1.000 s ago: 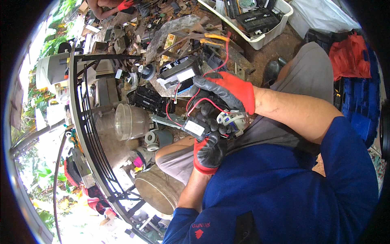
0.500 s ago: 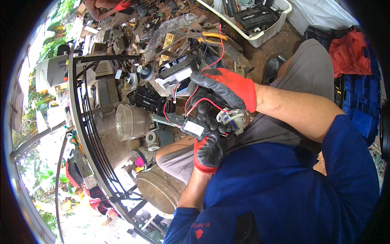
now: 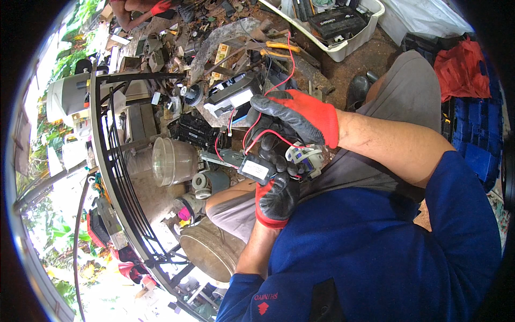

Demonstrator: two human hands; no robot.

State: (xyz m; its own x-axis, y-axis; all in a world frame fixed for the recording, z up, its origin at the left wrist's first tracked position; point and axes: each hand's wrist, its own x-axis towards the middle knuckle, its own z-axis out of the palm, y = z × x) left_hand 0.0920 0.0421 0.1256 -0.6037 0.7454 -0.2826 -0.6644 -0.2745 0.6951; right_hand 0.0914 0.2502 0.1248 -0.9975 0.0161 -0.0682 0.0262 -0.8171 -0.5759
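Observation:
My left hand (image 3: 278, 201), in a black and red work glove, is closed around a small black box (image 3: 254, 168) with a white label; what it is inside cannot be seen. Red wires (image 3: 272, 131) loop up from around the box. Above and to its right, my right hand (image 3: 298, 115), gloved alike, has its fingers bent over a red wire, which passes under the fingertips and runs on upward; its thumb is hidden. A white, cage-like plastic part (image 3: 306, 159) lies just right of the left hand's fingers. Beyond the hands sits a black and grey device casing (image 3: 234, 95).
Yellow-handled pliers (image 3: 281, 46) lie among scrap at the top. A white bin (image 3: 343, 51) holds black parts. At left stand a black metal rack (image 3: 120, 177), a clear tub (image 3: 174, 161) and a round container (image 3: 206, 249). Another person's red-gloved hand (image 3: 161, 7) shows at the top left.
The black box in my left hand has tilted and shifted very slightly, and the red wires have moved a little with it. Both hands stay nearly where they were.

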